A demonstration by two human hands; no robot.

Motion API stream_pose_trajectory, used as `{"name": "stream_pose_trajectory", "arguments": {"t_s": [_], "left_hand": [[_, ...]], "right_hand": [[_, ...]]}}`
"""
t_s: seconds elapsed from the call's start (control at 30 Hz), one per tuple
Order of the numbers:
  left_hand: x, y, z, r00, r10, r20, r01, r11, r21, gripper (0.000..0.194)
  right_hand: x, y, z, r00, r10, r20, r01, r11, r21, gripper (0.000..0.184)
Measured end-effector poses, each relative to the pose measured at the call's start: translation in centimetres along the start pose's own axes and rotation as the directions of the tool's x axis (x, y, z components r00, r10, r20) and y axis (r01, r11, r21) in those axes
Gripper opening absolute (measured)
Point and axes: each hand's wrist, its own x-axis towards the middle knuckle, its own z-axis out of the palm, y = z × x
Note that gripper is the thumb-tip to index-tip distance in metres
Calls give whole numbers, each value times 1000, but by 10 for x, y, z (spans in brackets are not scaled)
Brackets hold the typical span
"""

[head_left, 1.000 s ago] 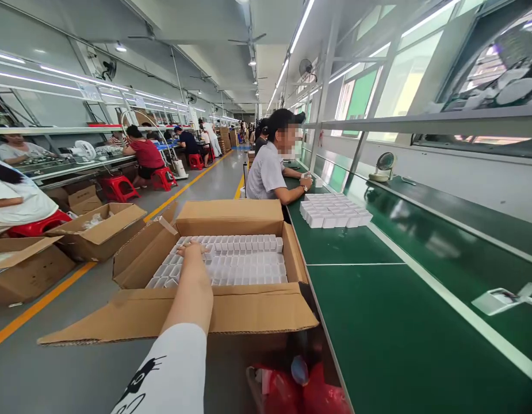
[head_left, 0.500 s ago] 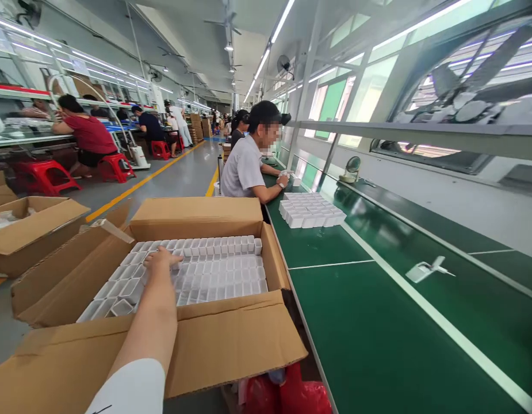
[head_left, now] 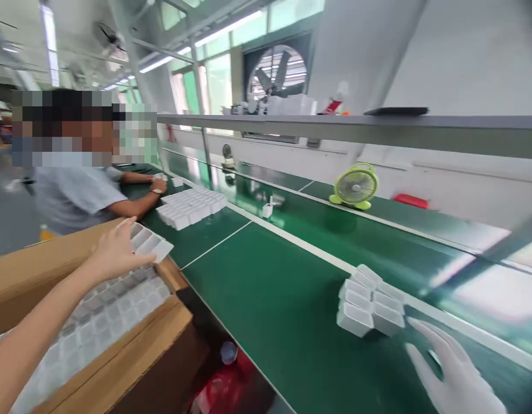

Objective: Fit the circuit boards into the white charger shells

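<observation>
While the left hand [head_left: 114, 250] lifts a short strip of small white boxes [head_left: 150, 244] out of the open cardboard carton [head_left: 119, 356], its fingers are closed on the near end of that strip, pinching it from above and the side, so the far end hangs out unsupported over the carton's edge. Held like that the row could sag or shed a box, so my advice is to keep the strip level and carry it low across the gap to the green worktop [head_left: 270, 305] rather than swinging it. More rows of the same white boxes lie packed in the carton below the hand, blurred but plainly in tidy lines.

Over on the worktop, the right hand [head_left: 455, 374] wears a pale glove, its fingers spread and holding nothing, lying just beside a small block of white boxes [head_left: 371, 302] already standing there, not quite touching it as far as I can tell. A sound way to finish this step would be to set the new strip down flush against that block, using the gloved hand as a stop so the rows stay square.

Further along, a co-worker's hand [head_left: 157, 185] rests near a larger stack of white boxes [head_left: 192, 206], and a small green fan [head_left: 356, 185] stands at the back
</observation>
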Motion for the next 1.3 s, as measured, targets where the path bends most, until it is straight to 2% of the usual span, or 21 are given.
{"name": "stream_pose_trajectory", "arguments": {"t_s": [0.03, 0.07, 0.13, 0.17, 0.2, 0.23, 0.3, 0.4, 0.47, 0.5, 0.57, 0.63, 0.7, 0.77, 0.9, 1.03, 1.07, 1.13, 1.2, 1.27, 1.3], "left_hand": [[8, 46, 13, 987, 152, 53, -151, 988, -19, 100], [9, 94, 27, 936, 332, 119, -328, 943, -53, 106], [-3, 192, 55, 759, 614, 216, -594, 790, -156, 108], [-13, 236, 69, 654, 707, 268, -676, 706, -214, 109], [-25, 277, 82, 517, 773, 368, -719, 625, -304, 115], [-35, 312, 94, 424, 807, 411, -747, 568, -346, 118], [-46, 365, 112, 296, 832, 470, -779, 495, -384, 124], [-41, 408, 118, 212, 813, 542, -800, 463, -382, 124], [-37, 419, 112, 184, 794, 580, -811, 456, -367, 122], [-38, 422, 108, 189, 784, 592, -814, 462, -352, 119], [-49, 422, 104, 250, 771, 585, -817, 493, -299, 108], [-71, 416, 109, 511, 731, 453, -773, 621, -130, 86], [-95, 406, 124, 624, 729, 281, -741, 666, -84, 59], [-114, 394, 145, 674, 724, 149, -719, 689, -94, 54], [-127, 378, 174, 589, 805, -72, -796, 563, -220, 40], [-136, 380, 161, 585, 792, -174, -784, 497, -371, 31], [-142, 384, 154, 567, 798, -205, -792, 460, -401, 28], [-160, 397, 143, 507, 820, -267, -816, 356, -456, 21], [-179, 413, 141, 417, 873, -252, -811, 232, -536, 17], [-195, 427, 147, 342, 913, -222, -773, 139, -619, 17], [-200, 431, 153, 322, 922, -214, -751, 111, -651, 16]], "right_hand": [[-17, 7, -17, 999, 36, 14, -36, 999, -29, 39], [-30, 10, -30, 998, 65, 26, -64, 997, -41, 41], [-43, 10, -46, 995, 102, 14, -102, 994, -28, 41], [-45, 8, -50, 993, 115, -7, -115, 993, -30, 40], [-44, 6, -53, 992, 120, -26, -121, 992, -36, 40], [-43, 4, -55, 992, 120, -44, -122, 991, -47, 40], [-39, -4, -60, 993, 106, -61, -110, 991, -76, 41], [-35, -18, -68, 997, 82, -17, -83, 990, -116, 41], [-34, -27, -73, 996, 81, 26, -78, 991, -108, 41], [-34, -30, -76, 995, 88, 38, -84, 992, -98, 41], [-33, -34, -82, 992, 113, 52, -109, 991, -79, 42], [-30, -33, -86, 988, 145, 58, -142, 988, -62, 42], [-27, -30, -89, 983, 175, 53, -173, 984, -46, 41], [-24, -26, -90, 978, 205, 47, -203, 978, -37, 41], [-23, -21, -87, 968, 245, 58, -245, 969, -22, 41], [-23, -15, -85, 954, 300, 29, -300, 954, 21, 42], [-23, -12, -85, 947, 320, 10, -320, 947, 33, 41], [-23, -6, -83, 937, 347, -34, -345, 937, 55, 41], [-24, 1, -80, 932, 357, -67, -354, 933, 63, 39], [-26, 8, -75, 926, 370, -70, -367, 929, 55, 38], [-28, 13, -72, 922, 382, -66, -379, 924, 48, 37]]}}
